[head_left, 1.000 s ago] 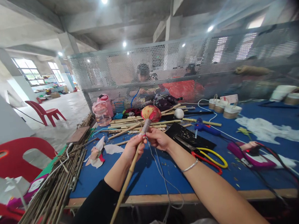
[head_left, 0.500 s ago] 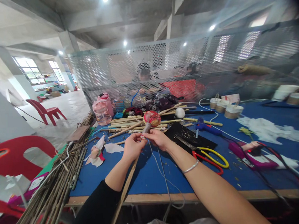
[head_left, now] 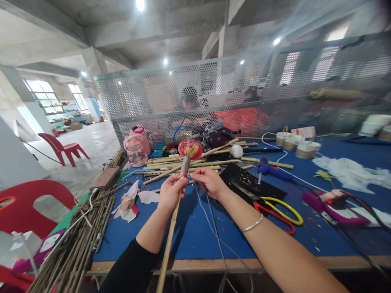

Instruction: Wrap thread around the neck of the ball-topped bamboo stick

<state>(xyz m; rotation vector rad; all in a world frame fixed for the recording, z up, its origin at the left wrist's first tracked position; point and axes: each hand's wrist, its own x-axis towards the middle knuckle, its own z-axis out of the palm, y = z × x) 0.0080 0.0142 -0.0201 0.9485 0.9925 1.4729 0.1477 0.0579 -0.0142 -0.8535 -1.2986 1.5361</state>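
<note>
A long bamboo stick point(head_left: 168, 248) rises from the lower edge of the view, and my left hand point(head_left: 170, 192) is closed round its upper part. At the stick's top sits a round red fabric-covered head point(head_left: 189, 149) on a grey wrapped neck point(head_left: 184, 166). My right hand point(head_left: 209, 182) pinches a thin white string point(head_left: 208, 215) just under that neck, right beside the left hand. The string trails down over the blue table point(head_left: 200, 233) and off its front edge.
Red and yellow scissors point(head_left: 277, 210) and a black tray point(head_left: 246, 181) lie right of my hands, a blue glue gun point(head_left: 270, 169) beyond. Loose bamboo sticks point(head_left: 183, 161) and a pink jug point(head_left: 136, 145) stand behind. A stick bundle point(head_left: 73, 253) lies left. People sit beyond the mesh screen point(head_left: 232, 92).
The red head has turned on the stick, showing a different face. Both hands stay at the neck with small shifts, and the view has tilted slightly.
</note>
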